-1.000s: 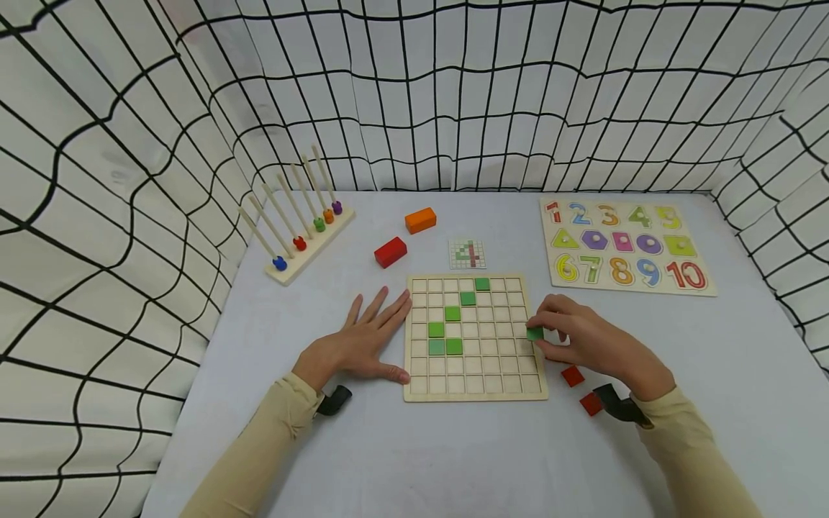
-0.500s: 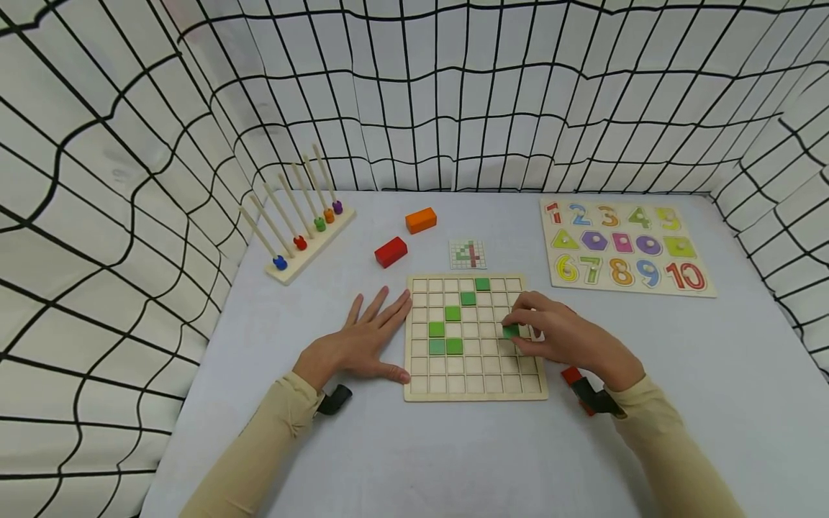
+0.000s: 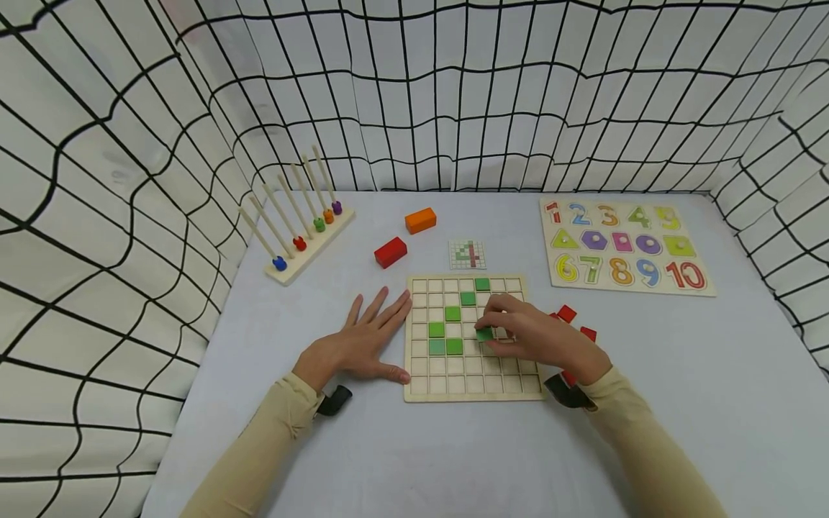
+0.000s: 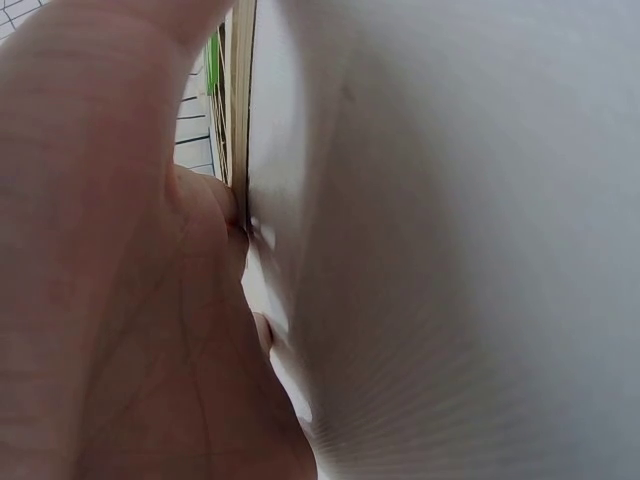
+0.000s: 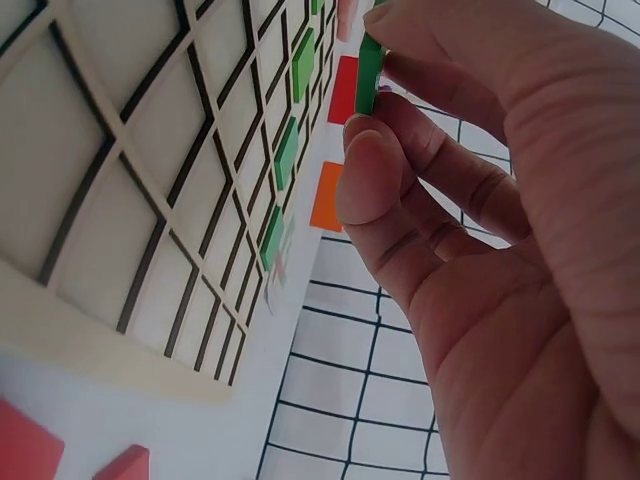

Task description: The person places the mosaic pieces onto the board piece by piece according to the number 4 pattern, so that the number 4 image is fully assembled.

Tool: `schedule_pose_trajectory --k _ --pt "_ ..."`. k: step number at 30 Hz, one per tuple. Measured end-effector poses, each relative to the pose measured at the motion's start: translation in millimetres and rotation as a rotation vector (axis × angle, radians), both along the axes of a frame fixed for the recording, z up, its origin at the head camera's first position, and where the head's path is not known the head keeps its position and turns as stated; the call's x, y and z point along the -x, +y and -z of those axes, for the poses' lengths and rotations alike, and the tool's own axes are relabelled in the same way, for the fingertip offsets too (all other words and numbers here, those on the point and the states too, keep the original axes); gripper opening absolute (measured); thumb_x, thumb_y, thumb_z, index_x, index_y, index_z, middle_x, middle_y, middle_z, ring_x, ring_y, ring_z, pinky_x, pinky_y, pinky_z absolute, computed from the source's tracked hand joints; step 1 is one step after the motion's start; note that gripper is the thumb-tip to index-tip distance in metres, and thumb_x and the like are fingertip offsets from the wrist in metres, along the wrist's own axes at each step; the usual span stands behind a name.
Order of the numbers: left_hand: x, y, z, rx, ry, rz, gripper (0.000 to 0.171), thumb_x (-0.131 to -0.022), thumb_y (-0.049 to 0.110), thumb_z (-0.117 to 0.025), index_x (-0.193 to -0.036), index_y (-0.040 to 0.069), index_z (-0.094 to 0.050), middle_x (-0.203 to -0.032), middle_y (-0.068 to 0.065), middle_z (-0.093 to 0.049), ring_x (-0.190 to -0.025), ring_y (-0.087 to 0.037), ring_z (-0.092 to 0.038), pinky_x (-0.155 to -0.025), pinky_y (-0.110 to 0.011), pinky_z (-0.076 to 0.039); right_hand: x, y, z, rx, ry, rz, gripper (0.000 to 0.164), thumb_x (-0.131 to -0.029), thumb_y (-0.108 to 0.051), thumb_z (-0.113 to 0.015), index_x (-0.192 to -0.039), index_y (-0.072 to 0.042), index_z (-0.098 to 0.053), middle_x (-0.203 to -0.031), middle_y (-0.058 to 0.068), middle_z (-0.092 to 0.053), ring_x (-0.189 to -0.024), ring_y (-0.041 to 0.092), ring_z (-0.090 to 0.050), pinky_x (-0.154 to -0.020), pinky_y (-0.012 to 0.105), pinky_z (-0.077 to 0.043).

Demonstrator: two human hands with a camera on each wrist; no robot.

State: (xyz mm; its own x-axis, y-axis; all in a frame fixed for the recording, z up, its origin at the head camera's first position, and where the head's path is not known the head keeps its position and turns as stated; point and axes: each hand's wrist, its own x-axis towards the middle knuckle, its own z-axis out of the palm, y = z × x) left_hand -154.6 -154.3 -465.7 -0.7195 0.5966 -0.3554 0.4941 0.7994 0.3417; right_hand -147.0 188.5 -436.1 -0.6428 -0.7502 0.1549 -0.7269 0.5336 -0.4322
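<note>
My right hand [image 3: 537,332] pinches a green square tile [image 3: 484,334] over the middle of the wooden grid board [image 3: 476,396]. In the right wrist view, thumb and fingertips grip that green tile [image 5: 370,75] by its edges, apart from the board's surface. Several other green tiles [image 3: 452,314] sit in cells in the board's left and upper part. My left hand [image 3: 358,350] lies flat with spread fingers, fingertips and thumb touching the board's left edge. The left wrist view is mostly palm [image 4: 150,280] and white tabletop.
Several red tiles [image 3: 566,313] lie right of the board, partly hidden by my right wrist. Behind the board are a small pattern card [image 3: 467,255], a red block [image 3: 391,252] and an orange block [image 3: 421,220]. A pegged bead stand [image 3: 311,244] and a number puzzle [image 3: 627,246] stand farther back.
My right hand has carried the green tile leftward from the board's right edge to over its middle. More red tiles show behind it. The left hand has stayed in place.
</note>
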Motion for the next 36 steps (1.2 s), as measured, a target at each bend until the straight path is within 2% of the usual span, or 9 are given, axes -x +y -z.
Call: schedule_pose_trajectory --k 4,12,17,22,27,36 --pt "0.1 0 0.2 -0.019 -0.004 -0.004 0.131 -0.085 0.073 -0.077 -0.174 0.013 -0.001 -0.184 -0.003 0.006 -0.168 -0.040 0.015 -0.130 -0.072 0.012 1.4 -6 3.5 0.000 -0.002 -0.016 0.022 -0.093 -0.013 -0.084 -0.114 -0.009 -0.078 -0.112 0.005 -0.063 -0.101 0.014 -0.057 -0.084 0.026 -0.059" --pt "0.1 0 2.4 0.003 -0.009 -0.009 0.132 -0.084 0.075 -0.075 -0.174 0.016 0.001 -0.184 -0.001 0.008 -0.169 -0.038 0.017 -0.131 -0.070 0.013 0.6 -18 14.2 0.028 0.023 -0.067 0.020 -0.092 -0.011 -0.085 -0.111 -0.007 -0.079 -0.108 0.006 -0.064 -0.097 0.015 -0.059 -0.082 0.023 -0.059" --pt "-0.5 0 2.6 0.005 -0.012 -0.007 0.132 -0.084 0.075 -0.075 -0.174 0.016 0.001 -0.184 -0.001 0.009 -0.169 -0.038 0.017 -0.131 -0.070 0.012 -0.1 -20 17.1 0.003 0.048 -0.061 0.019 -0.091 -0.011 -0.085 -0.109 -0.006 -0.079 -0.105 0.006 -0.064 -0.094 0.015 -0.056 -0.079 0.023 -0.057" --pt "-0.4 -1 0.1 -0.006 -0.002 -0.006 0.131 -0.085 0.073 -0.077 -0.174 0.014 -0.001 -0.184 -0.003 0.006 -0.169 -0.040 0.015 -0.130 -0.072 0.011 -0.1 -20 19.0 -0.050 0.006 -0.040 0.019 -0.093 -0.012 -0.084 -0.110 -0.006 -0.080 -0.105 0.006 -0.065 -0.094 0.015 -0.057 -0.081 0.025 -0.058" --pt "-0.3 0 -1.2 0.000 -0.001 -0.005 0.131 -0.085 0.073 -0.077 -0.174 0.014 -0.001 -0.184 -0.003 0.006 -0.169 -0.040 0.014 -0.131 -0.072 0.011 0.0 -22 19.4 -0.040 -0.047 -0.040 0.019 -0.092 -0.013 -0.085 -0.109 -0.005 -0.081 -0.102 0.005 -0.065 -0.096 0.015 -0.057 -0.084 0.028 -0.058" --pt "0.6 0 -2.1 -0.001 0.000 -0.003 0.131 -0.085 0.073 -0.077 -0.174 0.014 -0.001 -0.184 -0.002 0.006 -0.169 -0.040 0.015 -0.131 -0.072 0.011 -0.7 -25 18.6 -0.027 -0.054 -0.030 0.017 -0.092 -0.011 -0.085 -0.107 -0.002 -0.081 -0.101 0.006 -0.065 -0.094 0.015 -0.057 -0.084 0.028 -0.058"
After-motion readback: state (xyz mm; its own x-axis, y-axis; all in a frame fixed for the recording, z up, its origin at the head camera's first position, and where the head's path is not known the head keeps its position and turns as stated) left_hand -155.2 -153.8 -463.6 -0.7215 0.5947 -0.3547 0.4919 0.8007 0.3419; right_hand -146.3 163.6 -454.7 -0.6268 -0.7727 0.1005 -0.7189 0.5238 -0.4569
